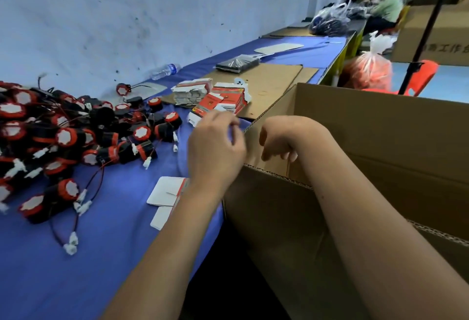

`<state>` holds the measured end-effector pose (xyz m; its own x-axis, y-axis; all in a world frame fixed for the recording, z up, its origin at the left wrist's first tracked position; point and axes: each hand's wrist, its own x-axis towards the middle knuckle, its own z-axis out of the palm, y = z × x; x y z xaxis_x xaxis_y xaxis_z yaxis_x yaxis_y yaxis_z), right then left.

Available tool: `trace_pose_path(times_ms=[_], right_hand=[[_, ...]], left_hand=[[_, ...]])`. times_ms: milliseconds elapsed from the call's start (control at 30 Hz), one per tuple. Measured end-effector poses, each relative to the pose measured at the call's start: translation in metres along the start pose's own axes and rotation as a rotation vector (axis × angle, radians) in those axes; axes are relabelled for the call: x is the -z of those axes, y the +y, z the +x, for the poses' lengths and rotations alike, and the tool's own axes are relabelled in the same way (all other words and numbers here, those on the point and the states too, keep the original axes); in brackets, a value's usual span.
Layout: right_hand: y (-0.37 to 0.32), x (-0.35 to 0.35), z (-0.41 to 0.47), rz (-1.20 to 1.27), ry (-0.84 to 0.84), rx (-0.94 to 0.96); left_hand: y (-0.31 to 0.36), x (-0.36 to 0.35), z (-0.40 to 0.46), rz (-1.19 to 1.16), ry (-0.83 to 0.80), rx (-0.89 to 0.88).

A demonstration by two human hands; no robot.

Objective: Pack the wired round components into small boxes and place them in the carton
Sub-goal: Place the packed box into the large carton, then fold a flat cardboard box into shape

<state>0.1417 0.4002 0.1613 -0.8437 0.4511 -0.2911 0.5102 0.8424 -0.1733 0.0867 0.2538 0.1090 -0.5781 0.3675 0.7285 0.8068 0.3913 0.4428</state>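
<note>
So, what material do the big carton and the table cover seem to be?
Carton: corrugated cardboard, matte brown; the fluted layer shows along its cut edges. Table cover: probably soft blue fabric or felt, matte, with gentle folds; the exact type is unclear.

far carton (431,40), Chinese print "工作"

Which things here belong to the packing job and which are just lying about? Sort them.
Job:
wired round components, heaped on the blue cloth
flat small boxes, stacked
folded white box blanks
carton, open
left hand and right hand at the carton's edge

Lying about:
water bottle
cardboard sheet
plastic bags
</note>
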Motion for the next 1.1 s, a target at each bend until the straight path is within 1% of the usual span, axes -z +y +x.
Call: trace_pose_path(times_ms=[33, 67, 100, 133, 167, 200, 233, 300, 333, 367, 400, 433, 467, 533, 567, 600, 633, 733, 800, 900, 1000, 1067, 1100], right_hand=[[-0.004, 0.001, 0.001, 0.062, 0.153, -0.018], [-0.008, 0.002, 0.002, 0.127, 0.335, -0.025], [-0.014, 0.004, 0.004, 0.187, 0.517, -0.012], [-0.026, 0.004, 0.006, 0.251, 0.685, 0.026], [-0.036, 0.003, 0.007, 0.324, 0.811, 0.097], [-0.052, 0.0, 0.007, 0.389, 0.871, 0.211], [-0.067, -0.005, 0.007, 0.438, 0.875, 0.35], [-0.098, -0.021, 0.006, 0.436, 0.78, 0.612], [-0.111, -0.029, 0.006, 0.387, 0.701, 0.697], [-0.124, -0.038, 0.007, 0.324, 0.599, 0.75], [-0.132, -0.048, 0.01, 0.256, 0.476, 0.763], [-0.14, -0.058, 0.014, 0.172, 0.341, 0.745], [-0.143, -0.068, 0.018, 0.064, 0.188, 0.685], [-0.144, -0.093, 0.028, -0.183, -0.115, 0.524], [-0.142, -0.104, 0.032, -0.259, -0.202, 0.473], [-0.139, -0.115, 0.036, -0.27, -0.23, 0.456], [-0.137, -0.125, 0.04, -0.237, -0.203, 0.461], [-0.135, -0.141, 0.05, -0.068, -0.03, 0.509], [-0.138, -0.146, 0.054, 0.031, 0.047, 0.507], [-0.148, -0.145, 0.059, 0.02, 0.106, 0.52], [-0.156, -0.139, 0.064, -0.017, 0.135, 0.601], [-0.164, -0.135, 0.064, 0.005, 0.104, 0.668], [-0.169, -0.134, 0.062, 0.017, 0.088, 0.706]], left_hand=[[-0.018, 0.01, -0.009, 0.025, 0.077, 0.067], [-0.041, 0.018, -0.02, 0.103, 0.056, 0.181], [-0.064, 0.023, -0.031, 0.22, -0.063, 0.342], [-0.087, 0.029, -0.043, 0.352, -0.239, 0.524], [-0.105, 0.032, -0.053, 0.445, -0.4, 0.667], [-0.119, 0.036, -0.062, 0.492, -0.5, 0.753], [-0.128, 0.037, -0.068, 0.502, -0.535, 0.781], [-0.144, 0.036, -0.074, 0.43, -0.471, 0.783], [-0.15, 0.037, -0.073, 0.377, -0.429, 0.801], [-0.155, 0.041, -0.071, 0.341, -0.4, 0.836], [-0.159, 0.043, -0.068, 0.318, -0.398, 0.863], [-0.164, 0.047, -0.066, 0.306, -0.409, 0.886], [-0.169, 0.049, -0.065, 0.298, -0.431, 0.901], [-0.175, 0.05, -0.064, 0.279, -0.428, 0.948], [-0.174, 0.049, -0.064, 0.262, -0.405, 0.966], [-0.174, 0.048, -0.063, 0.257, -0.376, 0.969], [-0.174, 0.047, -0.063, 0.273, -0.35, 0.966], [-0.18, 0.042, -0.063, 0.355, -0.306, 0.957], [-0.185, 0.043, -0.064, 0.352, -0.266, 0.973], [-0.193, 0.047, -0.063, 0.178, -0.159, 1.032], [-0.2, 0.056, -0.056, -0.114, 0.041, 1.086], [-0.202, 0.066, -0.051, -0.288, 0.146, 1.081], [-0.202, 0.073, -0.047, -0.334, 0.172, 1.071]])
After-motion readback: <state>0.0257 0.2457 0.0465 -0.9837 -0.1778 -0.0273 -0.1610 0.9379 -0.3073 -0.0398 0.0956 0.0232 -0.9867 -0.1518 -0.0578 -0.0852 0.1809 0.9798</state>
